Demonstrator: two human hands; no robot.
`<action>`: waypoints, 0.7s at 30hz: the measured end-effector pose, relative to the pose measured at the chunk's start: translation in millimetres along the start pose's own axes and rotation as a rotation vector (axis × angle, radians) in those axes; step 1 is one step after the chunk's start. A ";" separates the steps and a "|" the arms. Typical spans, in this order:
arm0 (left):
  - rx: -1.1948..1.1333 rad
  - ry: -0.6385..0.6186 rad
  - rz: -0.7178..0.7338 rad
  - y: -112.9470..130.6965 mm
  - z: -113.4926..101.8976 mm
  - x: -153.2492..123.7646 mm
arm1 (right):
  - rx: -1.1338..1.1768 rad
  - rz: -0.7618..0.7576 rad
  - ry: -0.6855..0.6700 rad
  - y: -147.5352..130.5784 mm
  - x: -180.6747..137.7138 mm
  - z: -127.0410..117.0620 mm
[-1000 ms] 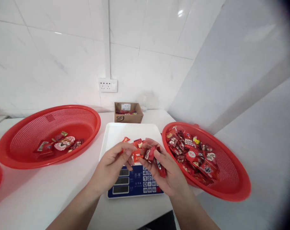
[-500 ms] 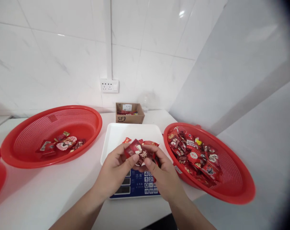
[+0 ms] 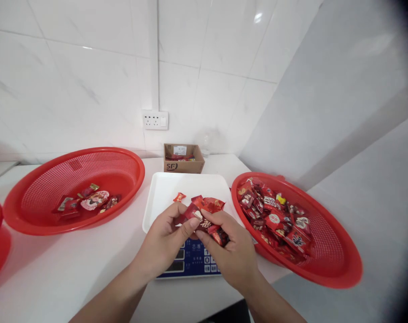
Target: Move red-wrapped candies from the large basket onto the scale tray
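Both hands meet over the front edge of a white scale tray (image 3: 166, 190). My left hand (image 3: 165, 244) pinches one end of a red candy packet (image 3: 199, 216) with thumb and forefinger. My right hand (image 3: 232, 253) is closed on the same packet and cups several more red candies (image 3: 219, 235) in its palm. A few loose red candies (image 3: 207, 202) lie on the tray behind the hands. The blue keypad of the scale (image 3: 193, 264) shows under my wrists.
A large red mesh basket (image 3: 325, 264) on the right holds a heap of red wrapped candies. Another red basket (image 3: 28, 206) on the left holds a few packets. A small cardboard box (image 3: 183, 163) stands at the back by the tiled wall.
The hands have come together on one packet and shifted slightly towards me. The view has drifted a little; the baskets are unchanged.
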State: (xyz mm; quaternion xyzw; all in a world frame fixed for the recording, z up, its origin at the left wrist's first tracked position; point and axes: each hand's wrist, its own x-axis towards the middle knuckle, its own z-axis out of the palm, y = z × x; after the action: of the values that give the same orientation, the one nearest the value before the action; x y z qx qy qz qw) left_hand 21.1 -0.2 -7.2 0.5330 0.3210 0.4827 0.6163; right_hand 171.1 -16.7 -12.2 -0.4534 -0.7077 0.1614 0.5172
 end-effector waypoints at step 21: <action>-0.011 -0.097 -0.085 5.0 -11.0 -0.1 | 0.369 0.326 -0.241 28.2 8.7 -5.7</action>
State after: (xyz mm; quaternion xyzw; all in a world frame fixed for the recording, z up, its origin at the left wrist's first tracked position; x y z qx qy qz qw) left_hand 9.8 3.3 -4.8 0.5385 0.3102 0.4314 0.6540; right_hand 188.9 4.1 -24.5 -0.4370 -0.6405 0.4215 0.4702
